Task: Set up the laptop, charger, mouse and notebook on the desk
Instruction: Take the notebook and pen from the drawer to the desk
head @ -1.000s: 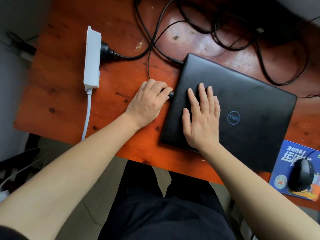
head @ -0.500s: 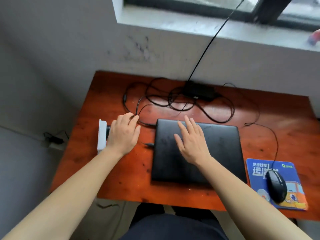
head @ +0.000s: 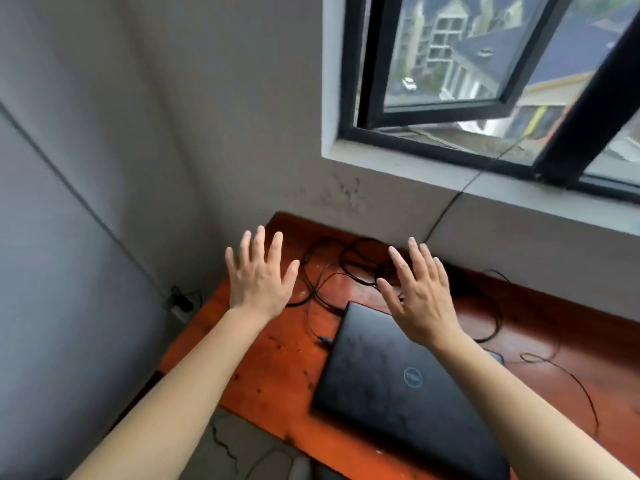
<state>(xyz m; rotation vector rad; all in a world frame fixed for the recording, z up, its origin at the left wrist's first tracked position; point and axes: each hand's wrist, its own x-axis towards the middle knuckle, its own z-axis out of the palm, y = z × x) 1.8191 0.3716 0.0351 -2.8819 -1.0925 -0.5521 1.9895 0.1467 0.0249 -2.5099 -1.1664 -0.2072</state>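
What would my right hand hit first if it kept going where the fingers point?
Most likely the wall under the window sill; the right hand hovers above the tangled charger cable, though depth is hard to judge.

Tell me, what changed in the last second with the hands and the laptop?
Both hands came up: the left hand let go of the charger plug, and the right hand lifted off the laptop. Both now hover open, holding nothing. The view swung up toward the window. The laptop stays closed on the desk, plug still in.
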